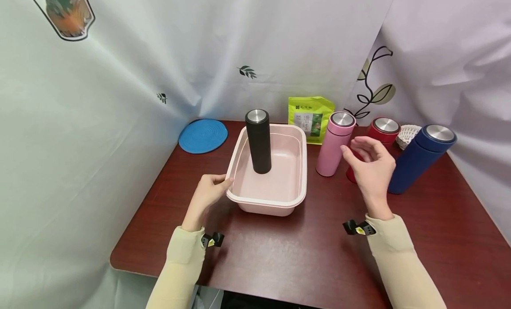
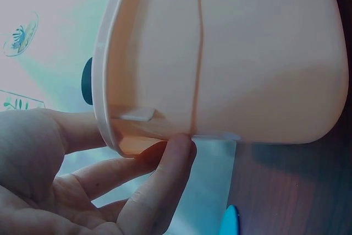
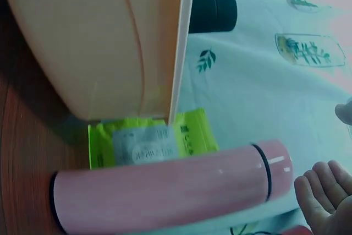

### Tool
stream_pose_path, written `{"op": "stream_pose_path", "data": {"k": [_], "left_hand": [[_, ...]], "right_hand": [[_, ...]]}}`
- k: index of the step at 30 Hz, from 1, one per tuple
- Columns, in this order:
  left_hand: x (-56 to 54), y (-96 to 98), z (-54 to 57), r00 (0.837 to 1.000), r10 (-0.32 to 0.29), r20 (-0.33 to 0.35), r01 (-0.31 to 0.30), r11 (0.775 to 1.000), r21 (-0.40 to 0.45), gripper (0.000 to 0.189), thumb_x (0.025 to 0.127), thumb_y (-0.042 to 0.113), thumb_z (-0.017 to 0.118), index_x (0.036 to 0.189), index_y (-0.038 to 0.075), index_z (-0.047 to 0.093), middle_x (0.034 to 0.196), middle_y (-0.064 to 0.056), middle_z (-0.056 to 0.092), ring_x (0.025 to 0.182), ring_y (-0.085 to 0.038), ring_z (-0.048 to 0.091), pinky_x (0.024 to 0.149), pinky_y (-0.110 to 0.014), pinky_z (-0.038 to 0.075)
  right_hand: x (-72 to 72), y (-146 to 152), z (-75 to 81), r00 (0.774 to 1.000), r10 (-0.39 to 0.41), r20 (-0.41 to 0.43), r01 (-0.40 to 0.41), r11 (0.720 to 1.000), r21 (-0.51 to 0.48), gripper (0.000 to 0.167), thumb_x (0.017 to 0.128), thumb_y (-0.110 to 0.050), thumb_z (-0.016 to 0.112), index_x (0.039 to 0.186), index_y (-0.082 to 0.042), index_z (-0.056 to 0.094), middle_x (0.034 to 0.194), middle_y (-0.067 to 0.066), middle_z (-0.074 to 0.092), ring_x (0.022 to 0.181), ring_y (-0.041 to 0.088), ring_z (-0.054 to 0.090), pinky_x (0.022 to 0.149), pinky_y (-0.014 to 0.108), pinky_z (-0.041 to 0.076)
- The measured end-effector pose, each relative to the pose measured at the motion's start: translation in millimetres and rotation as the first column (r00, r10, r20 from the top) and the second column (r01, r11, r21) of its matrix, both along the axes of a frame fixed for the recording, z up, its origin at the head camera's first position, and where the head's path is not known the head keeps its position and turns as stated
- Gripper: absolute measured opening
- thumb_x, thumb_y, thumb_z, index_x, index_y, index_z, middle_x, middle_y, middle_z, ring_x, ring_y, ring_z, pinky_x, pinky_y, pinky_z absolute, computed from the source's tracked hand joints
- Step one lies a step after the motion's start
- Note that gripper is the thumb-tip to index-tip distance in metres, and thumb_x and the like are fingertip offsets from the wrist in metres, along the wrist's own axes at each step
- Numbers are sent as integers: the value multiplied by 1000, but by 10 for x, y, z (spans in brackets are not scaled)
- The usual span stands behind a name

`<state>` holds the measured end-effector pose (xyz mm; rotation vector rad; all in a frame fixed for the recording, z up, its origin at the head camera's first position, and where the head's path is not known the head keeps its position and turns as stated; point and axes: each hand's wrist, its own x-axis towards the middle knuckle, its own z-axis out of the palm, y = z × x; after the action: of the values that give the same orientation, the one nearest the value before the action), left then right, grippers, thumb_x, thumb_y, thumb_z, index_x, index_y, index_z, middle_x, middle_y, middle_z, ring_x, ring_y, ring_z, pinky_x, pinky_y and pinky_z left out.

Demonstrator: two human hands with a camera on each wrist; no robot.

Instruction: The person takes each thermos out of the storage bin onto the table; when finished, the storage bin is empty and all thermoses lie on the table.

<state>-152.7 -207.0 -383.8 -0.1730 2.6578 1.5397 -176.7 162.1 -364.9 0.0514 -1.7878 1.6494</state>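
A pale pink plastic basin (image 1: 267, 208) stands on the table, and a black thermos (image 1: 259, 144) is upright inside it toward its left side. My left hand (image 1: 207, 193) grips the basin's left rim near the front corner; the left wrist view shows the thumb on the rim side and fingers under it. My right hand (image 1: 373, 167) holds nothing, its fingers loosely bent and the thumb apart. It hovers just right of a pink thermos (image 1: 334, 147), in front of a red thermos (image 1: 385, 127) that it partly hides. A blue thermos (image 1: 417, 162) stands to its right.
A green-yellow pouch (image 1: 311, 118) stands behind the basin against the curtain. At the back left lies a round blue mat (image 1: 203, 136). A small white woven basket (image 1: 408, 135) sits behind the blue thermos. The dark red-brown table (image 1: 299, 255) has its front edge below.
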Motion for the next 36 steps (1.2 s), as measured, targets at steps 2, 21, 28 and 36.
{"op": "stream_pose_path", "data": {"k": [2, 21, 28, 36], "left_hand": [[-1, 2, -1, 1000, 1, 1, -1, 1000, 4, 38, 94, 21, 64, 122, -5, 66, 116, -24, 68, 98, -26, 66, 83, -37, 55], [19, 14, 4, 1000, 6, 5, -6, 1000, 24, 39, 94, 20, 64, 123, -5, 65, 118, -25, 67, 102, -28, 66, 86, -38, 55], [16, 31, 15, 1000, 9, 5, -9, 999, 33, 39, 94, 20, 64, 124, -5, 64, 117, -25, 67, 99, -26, 67, 84, -37, 55], [33, 31, 6, 1000, 12, -6, -12, 1000, 15, 38, 94, 20, 64, 122, -6, 65, 115, -25, 68, 98, -27, 67, 83, -38, 56]], "right_hand": [[-29, -57, -1, 1000, 22, 7, -22, 1000, -5, 37, 74, -3, 83, 108, 3, 70, 98, 3, 72, 89, 17, 69, 85, 18, 53], [-243, -448, -97, 979, 171, 109, -178, 982, 57, 46, 75, -6, 83, 117, 0, 66, 115, 20, 68, 101, 12, 66, 94, 27, 51], [-373, -517, -118, 969, 224, 107, -240, 956, 171, 48, 75, -8, 84, 118, 0, 64, 117, 16, 68, 106, 17, 66, 95, 25, 50], [-508, -612, -111, 952, 289, 103, -306, 924, 231, 49, 73, -6, 85, 117, 3, 65, 115, 18, 67, 107, 34, 64, 95, 29, 50]]}}
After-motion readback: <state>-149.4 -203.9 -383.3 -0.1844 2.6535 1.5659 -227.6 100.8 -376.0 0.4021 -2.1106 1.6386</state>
